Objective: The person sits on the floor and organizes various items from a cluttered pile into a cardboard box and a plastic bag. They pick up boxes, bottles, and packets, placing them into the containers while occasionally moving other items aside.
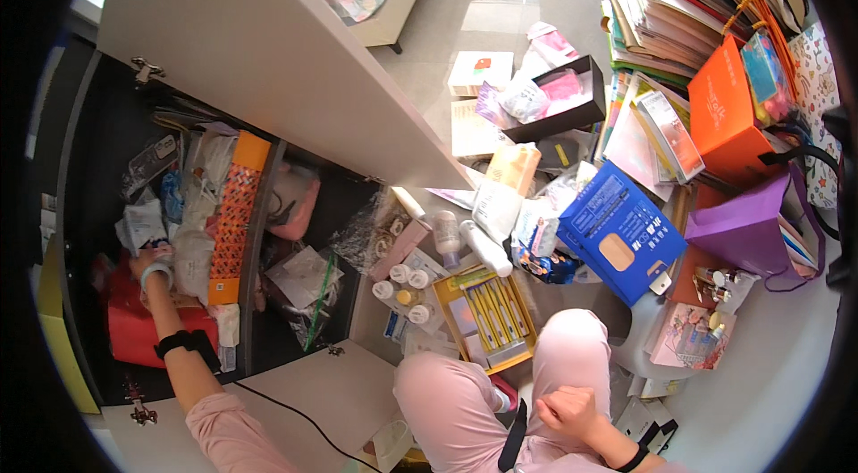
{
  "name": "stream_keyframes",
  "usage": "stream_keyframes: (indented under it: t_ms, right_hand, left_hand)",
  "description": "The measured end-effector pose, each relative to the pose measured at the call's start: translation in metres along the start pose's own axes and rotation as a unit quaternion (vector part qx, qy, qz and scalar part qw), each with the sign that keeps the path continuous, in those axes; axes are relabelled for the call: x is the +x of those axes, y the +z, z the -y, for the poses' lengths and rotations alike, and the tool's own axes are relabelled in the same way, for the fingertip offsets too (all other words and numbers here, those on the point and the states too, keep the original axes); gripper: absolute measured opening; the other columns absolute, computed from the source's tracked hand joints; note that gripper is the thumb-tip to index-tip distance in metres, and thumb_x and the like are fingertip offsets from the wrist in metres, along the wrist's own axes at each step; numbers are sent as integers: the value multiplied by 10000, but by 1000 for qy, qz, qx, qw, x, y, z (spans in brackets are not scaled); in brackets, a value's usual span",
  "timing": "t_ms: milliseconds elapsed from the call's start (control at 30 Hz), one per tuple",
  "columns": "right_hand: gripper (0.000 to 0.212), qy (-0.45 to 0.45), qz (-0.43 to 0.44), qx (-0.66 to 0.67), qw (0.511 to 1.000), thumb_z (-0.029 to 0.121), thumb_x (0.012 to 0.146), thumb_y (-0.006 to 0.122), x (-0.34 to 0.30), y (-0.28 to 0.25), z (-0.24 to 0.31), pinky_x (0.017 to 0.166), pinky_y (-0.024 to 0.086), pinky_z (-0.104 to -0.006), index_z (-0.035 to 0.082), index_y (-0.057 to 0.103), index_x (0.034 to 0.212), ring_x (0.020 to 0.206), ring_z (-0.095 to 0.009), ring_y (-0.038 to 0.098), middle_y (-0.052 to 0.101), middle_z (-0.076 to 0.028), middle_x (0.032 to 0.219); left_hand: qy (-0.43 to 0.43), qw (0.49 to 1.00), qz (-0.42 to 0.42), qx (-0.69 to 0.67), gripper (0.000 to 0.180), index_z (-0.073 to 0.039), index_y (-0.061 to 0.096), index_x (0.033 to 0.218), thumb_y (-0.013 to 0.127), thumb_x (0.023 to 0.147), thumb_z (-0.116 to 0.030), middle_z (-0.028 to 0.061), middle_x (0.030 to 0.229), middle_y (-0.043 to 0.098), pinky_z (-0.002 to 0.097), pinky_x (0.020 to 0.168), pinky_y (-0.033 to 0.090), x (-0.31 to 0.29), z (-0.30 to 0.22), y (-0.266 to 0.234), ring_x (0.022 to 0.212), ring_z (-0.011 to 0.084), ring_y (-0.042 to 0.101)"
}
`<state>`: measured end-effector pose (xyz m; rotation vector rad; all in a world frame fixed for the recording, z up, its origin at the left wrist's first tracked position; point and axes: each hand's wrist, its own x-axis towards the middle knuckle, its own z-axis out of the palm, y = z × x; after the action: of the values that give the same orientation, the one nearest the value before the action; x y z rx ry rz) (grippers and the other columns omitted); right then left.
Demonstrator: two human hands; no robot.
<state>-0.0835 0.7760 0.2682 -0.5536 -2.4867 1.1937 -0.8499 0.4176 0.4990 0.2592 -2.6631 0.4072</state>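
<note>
White packet (141, 225) = item nearest the L hand (150, 260); it's in the L compartment of the open cabinet (338, 200), just above a red bag (134, 321). L hand's fingers are at/near its lower edge; whether they grip it, can't tell, fingertips too small & partly hidden. R hand (569, 410) is curled in a loose fist by the R knee (572, 339), nothing seen in it. Hands well apart.

Step in hand, my read: one-handed handling among the cabinet contents, L arm stretched in. Orange patterned box (237, 223) stands at the compartment's R side; clear bags (192, 263) lie b/w it & L hand.

Next move prob. calls for a sure finger hold on one item, then a lift clear w/o dragging the soft bags, which look apt to snag. R hand seems free to help if req'd, but is far off. Outside the cabinet: yellow tray (452, 321) w/ slim yellow packs (492, 310) in front of the knees, blue box (623, 232) beyond, to its R.
</note>
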Motion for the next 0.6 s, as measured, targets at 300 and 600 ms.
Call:
stream_keyframes:
  t_ms: [300,600]
  right_hand:
    - [324,371,-398,341,766,209,908,638,18,-59,-120,744,424,-257,48,517,1161,909,-138,572,603,-70,1033]
    - [479,373,-412,438,707,230,897,695,14,-46,-220,1049,360,-353,28,516,1293,1187,-183,519,583,-73,1261]
  left_hand:
    - [-79,959,-165,-215,373,-65,631,1179,656,864,-263,145,1153,622,397,900,473,-39,-26,-46,1072,279,596]
    - [19,689,-233,-686,316,-41,596,1198,525,896,20,94,1148,557,360,938,437,-273,-132,-133,1055,218,529]
